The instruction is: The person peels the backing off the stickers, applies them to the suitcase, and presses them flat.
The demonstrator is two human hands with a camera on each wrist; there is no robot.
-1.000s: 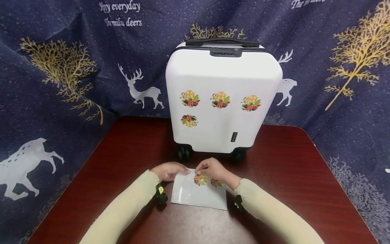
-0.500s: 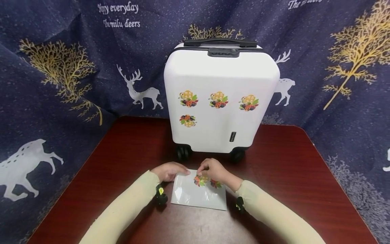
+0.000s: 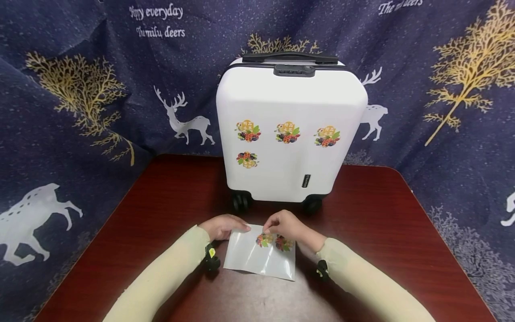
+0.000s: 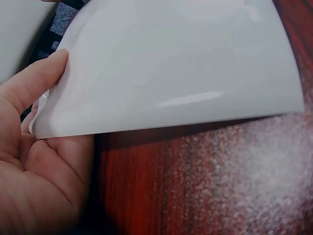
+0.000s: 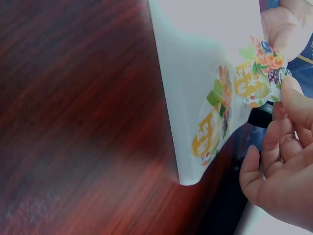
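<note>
A white glossy sheet [image 3: 249, 257] lies between both hands in the head view. My left hand [image 3: 223, 226] grips its far left corner, thumb on top and fingers underneath, as the left wrist view shows. With thumb and forefinger, my right hand [image 3: 286, 226] pinches the edge of a fruit-print sticker [image 5: 261, 73]. That sticker stands out from the sheet's surface in the right wrist view. A second fruit sticker [image 5: 210, 134] is on the sheet beside it, close to the right-hand edge. In the left wrist view the sheet's near edge is raised above the table.
Behind the hands a white suitcase [image 3: 277, 100] stands upright on the dark red table [image 3: 181, 188]. Several fruit stickers are on its front: three in a row and one upside-down sticker [image 3: 247, 159] below at left. A blue deer-print cloth [image 3: 132, 58] hangs behind.
My right hand has shifted slightly right with the sticker edge. The sheet now bends and tilts, its near right corner drawn a little left, and the second sticker shows more fully. The left hand barely moves.
</note>
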